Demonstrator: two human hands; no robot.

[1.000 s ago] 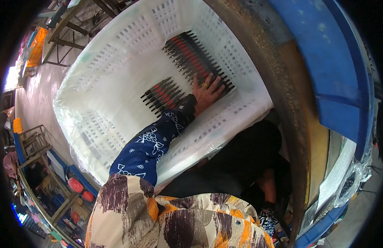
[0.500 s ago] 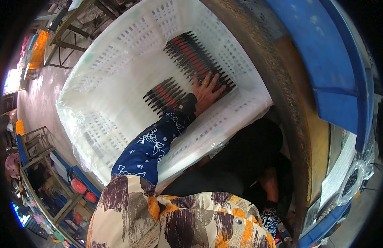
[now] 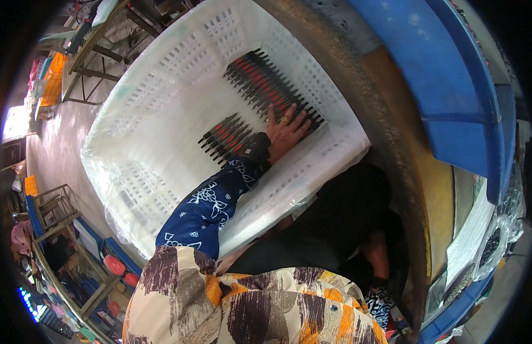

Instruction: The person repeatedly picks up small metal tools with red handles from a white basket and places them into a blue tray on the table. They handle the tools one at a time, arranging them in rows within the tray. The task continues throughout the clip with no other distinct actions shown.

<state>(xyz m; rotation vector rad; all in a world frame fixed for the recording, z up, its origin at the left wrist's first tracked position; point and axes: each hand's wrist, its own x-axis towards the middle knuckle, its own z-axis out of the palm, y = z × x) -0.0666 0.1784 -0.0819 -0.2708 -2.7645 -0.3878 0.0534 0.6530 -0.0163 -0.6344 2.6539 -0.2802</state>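
My left hand (image 3: 286, 131), at the end of a blue patterned sleeve, lies flat with fingers spread on a row of black-and-red stick-like pieces (image 3: 260, 80). They lie side by side on the bottom of a big white slotted plastic crate (image 3: 162, 63). A shorter row of the same pieces (image 3: 223, 136) lies just left of my wrist. The crate is lined with clear plastic film. My right hand (image 3: 376, 257) shows only as a bit of skin low in the dark gap beside the crate; its fingers are hidden.
A rusty curved rim (image 3: 386, 114) and a blue curved wall (image 3: 449, 86) run along the crate's right side. Wooden frames (image 3: 99, 40) stand on the wet floor at the upper left. Blue crates and red things (image 3: 114, 266) sit at the lower left.
My left hand stays pressed on the long row, almost unmoved. Only the view has shifted slightly.
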